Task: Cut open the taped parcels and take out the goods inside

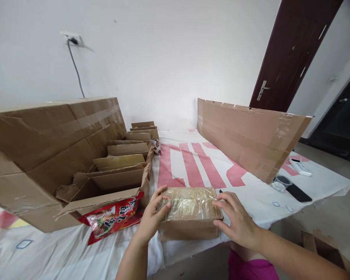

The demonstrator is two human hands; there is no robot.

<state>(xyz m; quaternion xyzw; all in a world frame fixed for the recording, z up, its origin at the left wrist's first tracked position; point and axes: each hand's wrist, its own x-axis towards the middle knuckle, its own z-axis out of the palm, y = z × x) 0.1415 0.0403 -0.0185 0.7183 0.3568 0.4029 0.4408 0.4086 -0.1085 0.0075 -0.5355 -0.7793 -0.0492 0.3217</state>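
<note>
A small brown cardboard box (189, 229) sits at the table's near edge, its top covered in shiny clear tape. My left hand (156, 208) grips its left end, thumb and fingers resting on the top edge. At the opposite end, my right hand (233, 217) presses fingertips against the top corner and side. Left of the box, a red food packet (113, 219) with large printed characters leans against an open cardboard box (105, 198). The undersides of both hands are hidden.
A row of open cardboard boxes (128, 149) runs back beside a large taped carton (52, 144). An upright cardboard panel (251, 136) stands on the right. Near it lie a clear round container (280, 182), a black phone (299, 193) and a white item (300, 167).
</note>
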